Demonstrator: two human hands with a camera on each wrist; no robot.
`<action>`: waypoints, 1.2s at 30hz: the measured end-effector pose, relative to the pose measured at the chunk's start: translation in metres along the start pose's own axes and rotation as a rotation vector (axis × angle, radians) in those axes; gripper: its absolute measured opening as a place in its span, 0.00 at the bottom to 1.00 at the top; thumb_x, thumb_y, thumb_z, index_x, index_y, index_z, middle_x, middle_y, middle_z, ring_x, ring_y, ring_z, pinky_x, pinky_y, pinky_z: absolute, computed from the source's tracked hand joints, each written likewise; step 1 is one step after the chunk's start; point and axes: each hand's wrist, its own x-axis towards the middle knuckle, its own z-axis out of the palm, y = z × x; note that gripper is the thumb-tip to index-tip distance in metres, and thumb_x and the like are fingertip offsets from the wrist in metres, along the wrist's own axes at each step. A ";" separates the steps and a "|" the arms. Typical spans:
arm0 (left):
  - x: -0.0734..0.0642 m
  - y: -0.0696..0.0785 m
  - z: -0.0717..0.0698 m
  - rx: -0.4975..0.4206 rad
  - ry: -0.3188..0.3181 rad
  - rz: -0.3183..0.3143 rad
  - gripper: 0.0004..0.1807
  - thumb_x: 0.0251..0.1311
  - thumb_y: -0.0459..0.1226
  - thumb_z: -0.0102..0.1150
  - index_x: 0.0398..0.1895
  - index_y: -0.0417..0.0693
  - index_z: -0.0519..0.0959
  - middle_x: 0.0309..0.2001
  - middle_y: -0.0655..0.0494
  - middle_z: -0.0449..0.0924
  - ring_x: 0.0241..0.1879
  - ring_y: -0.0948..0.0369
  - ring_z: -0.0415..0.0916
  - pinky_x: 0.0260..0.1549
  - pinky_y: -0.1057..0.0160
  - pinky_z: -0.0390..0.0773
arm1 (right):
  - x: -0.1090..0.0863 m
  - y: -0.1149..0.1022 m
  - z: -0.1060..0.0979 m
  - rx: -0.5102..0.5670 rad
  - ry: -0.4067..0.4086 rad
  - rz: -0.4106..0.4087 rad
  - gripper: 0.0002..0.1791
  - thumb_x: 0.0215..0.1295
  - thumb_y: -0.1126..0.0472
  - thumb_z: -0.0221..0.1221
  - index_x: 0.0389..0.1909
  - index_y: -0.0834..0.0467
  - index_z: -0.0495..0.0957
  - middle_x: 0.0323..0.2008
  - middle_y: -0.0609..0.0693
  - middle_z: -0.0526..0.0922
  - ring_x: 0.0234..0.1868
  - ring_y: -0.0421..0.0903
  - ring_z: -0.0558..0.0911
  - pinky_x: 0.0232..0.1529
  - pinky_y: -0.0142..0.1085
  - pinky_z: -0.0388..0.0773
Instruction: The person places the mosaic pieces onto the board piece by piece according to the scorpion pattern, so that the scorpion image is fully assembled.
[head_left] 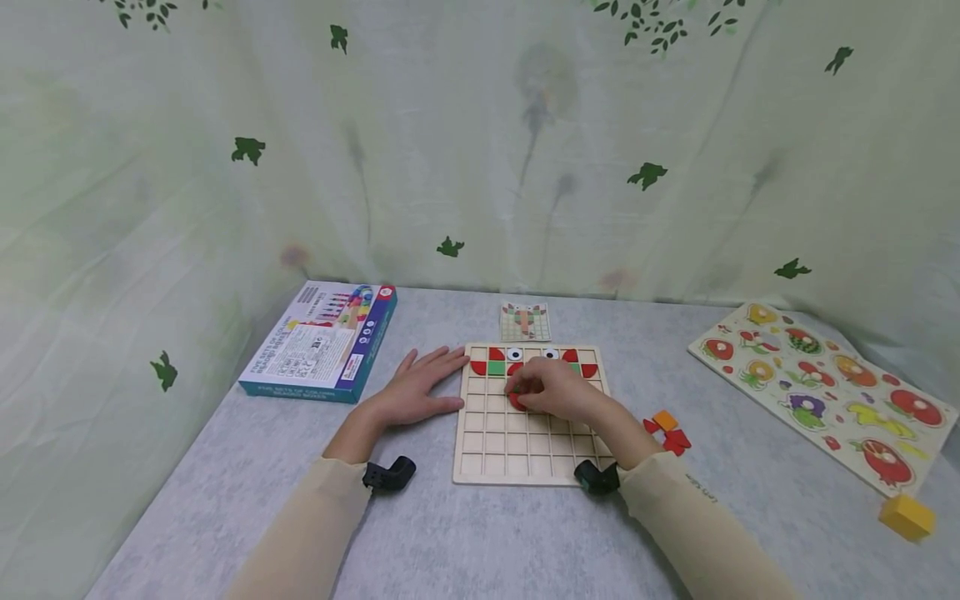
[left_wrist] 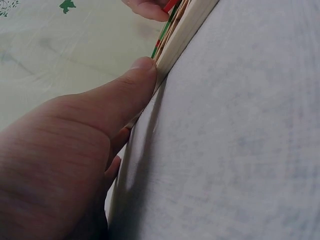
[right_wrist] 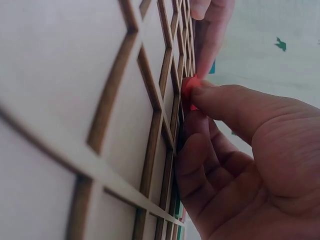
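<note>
The left hand [head_left: 416, 392], fingers out straight, touched the wooden grid board [head_left: 473, 464], maybe to keep it still, while the right hand [head_left: 558, 389] pinched a red piece [right_wrist: 189, 91].

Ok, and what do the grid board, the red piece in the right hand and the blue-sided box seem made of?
Grid board: likely wood, pale, matte, with browned slot edges.
Red piece: painted wood or plastic; smooth, even colour leaves it open.
Blue-sided box: probably cardboard, smooth, with printed faces and straight edges.
</note>
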 end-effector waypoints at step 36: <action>0.000 0.000 0.001 0.007 0.010 0.004 0.42 0.64 0.57 0.60 0.79 0.60 0.57 0.81 0.58 0.51 0.82 0.52 0.41 0.77 0.37 0.29 | -0.011 -0.002 -0.008 0.072 0.011 -0.011 0.07 0.69 0.60 0.61 0.45 0.49 0.83 0.42 0.45 0.83 0.38 0.42 0.79 0.41 0.35 0.78</action>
